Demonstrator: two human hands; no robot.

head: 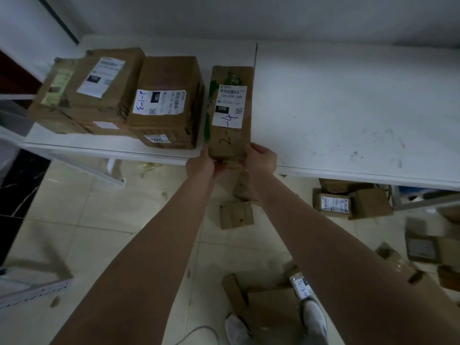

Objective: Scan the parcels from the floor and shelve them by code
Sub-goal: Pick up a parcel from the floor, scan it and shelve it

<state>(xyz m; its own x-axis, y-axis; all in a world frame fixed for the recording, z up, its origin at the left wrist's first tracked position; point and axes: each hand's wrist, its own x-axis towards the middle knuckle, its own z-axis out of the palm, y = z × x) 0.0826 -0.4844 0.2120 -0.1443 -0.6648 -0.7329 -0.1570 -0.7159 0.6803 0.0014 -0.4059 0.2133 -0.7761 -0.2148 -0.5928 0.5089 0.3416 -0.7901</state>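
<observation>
We grip the near end of the narrow parcel [231, 108], left hand [202, 166] and right hand [261, 158] each curled round a corner, and it lies on the white shelf [348, 95], long axis running straight away from us, just beside a bigger box [167, 103]

Both hands [202, 163] [261, 158] hold parcel [230, 135] on shelf [348, 108].

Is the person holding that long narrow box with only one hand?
No: the left hand and right hand both grip the near end of the narrow box.
</observation>
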